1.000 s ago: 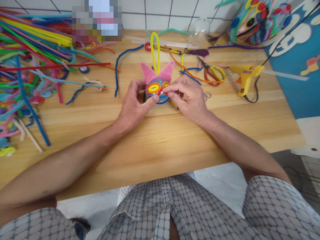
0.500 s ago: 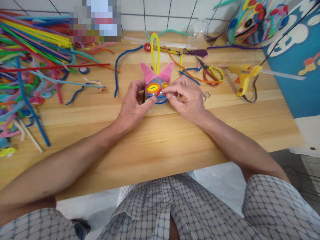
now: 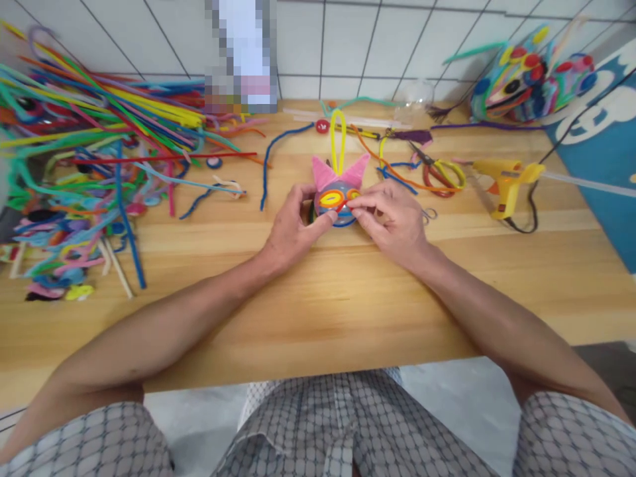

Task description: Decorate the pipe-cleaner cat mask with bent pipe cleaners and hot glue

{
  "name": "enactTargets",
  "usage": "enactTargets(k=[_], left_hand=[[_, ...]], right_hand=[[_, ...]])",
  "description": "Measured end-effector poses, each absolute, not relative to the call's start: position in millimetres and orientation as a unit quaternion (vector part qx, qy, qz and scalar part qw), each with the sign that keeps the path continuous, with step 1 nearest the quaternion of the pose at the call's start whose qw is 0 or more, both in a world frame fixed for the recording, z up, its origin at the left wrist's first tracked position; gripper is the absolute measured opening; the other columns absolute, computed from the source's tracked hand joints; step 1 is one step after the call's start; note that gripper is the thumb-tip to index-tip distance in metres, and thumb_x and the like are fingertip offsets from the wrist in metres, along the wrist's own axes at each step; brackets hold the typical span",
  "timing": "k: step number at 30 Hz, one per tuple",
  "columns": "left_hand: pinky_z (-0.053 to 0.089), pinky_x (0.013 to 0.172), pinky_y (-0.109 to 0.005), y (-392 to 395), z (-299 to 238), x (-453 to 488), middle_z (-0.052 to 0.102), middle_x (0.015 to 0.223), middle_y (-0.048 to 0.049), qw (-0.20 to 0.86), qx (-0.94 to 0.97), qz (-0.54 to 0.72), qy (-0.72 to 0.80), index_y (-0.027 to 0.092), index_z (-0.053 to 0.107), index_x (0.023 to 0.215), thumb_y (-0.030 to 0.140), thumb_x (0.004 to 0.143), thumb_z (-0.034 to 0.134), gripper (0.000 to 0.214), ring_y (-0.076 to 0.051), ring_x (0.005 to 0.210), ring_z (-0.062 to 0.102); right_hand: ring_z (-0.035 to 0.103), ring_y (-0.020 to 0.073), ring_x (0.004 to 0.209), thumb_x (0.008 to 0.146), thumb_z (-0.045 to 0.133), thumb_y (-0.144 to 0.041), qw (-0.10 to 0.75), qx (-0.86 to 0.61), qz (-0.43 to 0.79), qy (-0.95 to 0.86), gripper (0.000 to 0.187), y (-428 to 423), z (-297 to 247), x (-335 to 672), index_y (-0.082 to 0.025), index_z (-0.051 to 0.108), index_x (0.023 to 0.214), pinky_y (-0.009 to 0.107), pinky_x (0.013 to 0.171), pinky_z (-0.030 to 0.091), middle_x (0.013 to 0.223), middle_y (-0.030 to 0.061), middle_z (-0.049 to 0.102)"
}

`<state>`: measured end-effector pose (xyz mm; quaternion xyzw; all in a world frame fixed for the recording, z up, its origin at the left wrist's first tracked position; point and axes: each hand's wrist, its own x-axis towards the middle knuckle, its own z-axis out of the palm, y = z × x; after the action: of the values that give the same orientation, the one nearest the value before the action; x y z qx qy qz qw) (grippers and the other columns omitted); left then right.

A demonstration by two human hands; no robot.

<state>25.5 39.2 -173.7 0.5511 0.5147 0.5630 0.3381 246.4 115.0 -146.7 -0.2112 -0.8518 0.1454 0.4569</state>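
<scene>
A ball ornament (image 3: 340, 187) with a face sits on the table in front of me. It has pink pointed ears (image 3: 324, 176), orange-and-yellow eyes, blue trim at the bottom and a tall yellow pipe-cleaner loop (image 3: 338, 142) on top. My left hand (image 3: 295, 233) is closed around the ornament's left side, its thumb on the front. Between the eyes is a small red pipe-cleaner piece (image 3: 342, 206), bent like an inverted V. The fingertips and thumb of my right hand (image 3: 397, 222) pinch at its right end and partly cover the right eye.
Pipe cleaners (image 3: 163, 109) and craft scraps (image 3: 74, 232) are heaped at left. Behind my right hand lie scissors (image 3: 437, 165), a utility knife (image 3: 365, 131) and a purple tassel (image 3: 415, 136). A yellow glue gun (image 3: 507, 182) with a cord and a colourful figure (image 3: 511, 83) are farther right.
The view has shifted, so everything appears lower and farther right. Both hands keep their places on the ornament, with the right fingers still at the red piece.
</scene>
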Motion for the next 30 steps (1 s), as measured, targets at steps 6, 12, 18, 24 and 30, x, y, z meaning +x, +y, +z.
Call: enactTargets(k=[6, 12, 18, 24, 30], left_hand=[[0.063, 0.103, -0.042, 38, -162, 25, 0.076, 0.128, -0.0116, 0.361, 0.555, 0.545, 0.514, 0.021, 0.06, 0.128, 0.045, 0.094, 0.084, 0.048, -0.025, 0.113, 0.076], [0.064, 0.101, -0.043, 37, -153, 27, 0.076, 0.127, -0.0125, 0.362, 0.558, 0.518, 0.538, 0.02, 0.058, 0.129, 0.041, 0.097, 0.077, 0.043, -0.025, 0.111, 0.076], [0.064, 0.106, -0.048, 38, -154, 27, 0.077, 0.13, -0.0144, 0.355, 0.566, 0.499, 0.552, 0.02, 0.059, 0.129, 0.042, 0.098, 0.076, 0.042, -0.028, 0.116, 0.077], [0.061, 0.11, -0.051, 34, -159, 29, 0.078, 0.133, -0.0153, 0.311, 0.576, 0.502, 0.564, 0.021, 0.062, 0.135, 0.04, 0.095, 0.081, 0.048, -0.032, 0.123, 0.075], [0.06, 0.109, -0.053, 36, -156, 24, 0.079, 0.13, -0.0172, 0.288, 0.615, 0.474, 0.56, 0.019, 0.065, 0.129, 0.044, 0.099, 0.077, 0.041, -0.035, 0.12, 0.074]], right_hand=[[0.079, 0.02, 0.088, 0.105, 0.074, -0.017, 0.468, -0.209, 0.14, -0.847, 0.017, 115, -148, 245, -0.028, 0.086, 0.111, 0.035, 0.079, 0.061, 0.098, 0.0022, 0.085], [0.08, 0.0194, 0.087, 0.105, 0.075, -0.013, 0.462, -0.2, 0.149, -0.851, 0.02, 114, -145, 244, -0.028, 0.085, 0.113, 0.034, 0.077, 0.062, 0.096, 0.0024, 0.085], [0.078, 0.0177, 0.084, 0.104, 0.076, -0.008, 0.455, -0.2, 0.154, -0.854, 0.022, 113, -142, 244, -0.027, 0.083, 0.115, 0.032, 0.076, 0.061, 0.095, 0.0017, 0.083], [0.079, 0.0165, 0.088, 0.102, 0.077, -0.004, 0.433, -0.207, 0.172, -0.86, 0.028, 110, -139, 248, -0.026, 0.083, 0.118, 0.029, 0.077, 0.062, 0.099, 0.002, 0.081], [0.077, 0.0155, 0.088, 0.1, 0.077, -0.001, 0.421, -0.218, 0.166, -0.865, 0.031, 110, -141, 252, -0.025, 0.081, 0.118, 0.027, 0.077, 0.063, 0.099, 0.002, 0.079]])
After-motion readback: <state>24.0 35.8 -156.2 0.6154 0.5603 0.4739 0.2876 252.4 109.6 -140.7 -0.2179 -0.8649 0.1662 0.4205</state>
